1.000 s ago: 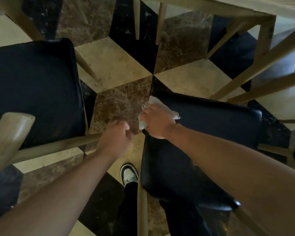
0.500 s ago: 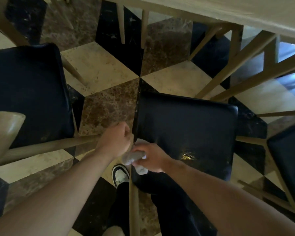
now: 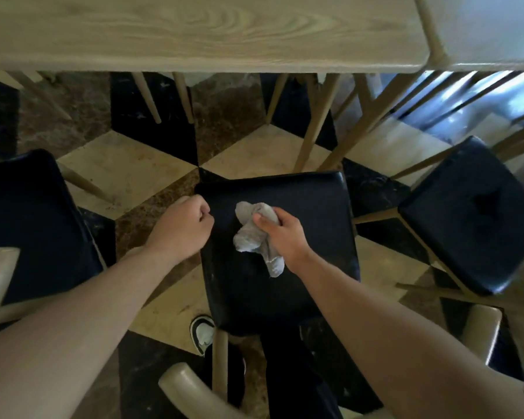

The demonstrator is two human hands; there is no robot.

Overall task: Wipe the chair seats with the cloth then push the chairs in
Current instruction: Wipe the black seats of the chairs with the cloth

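Gripping crumpled grey cloth, right hand

right hand grips grey cloth over middle chair seat; left hand fisted.

The left chair seat runs off the picture's edge. The right hand hides part of the cloth. Whether the left hand grips anything cannot be told.
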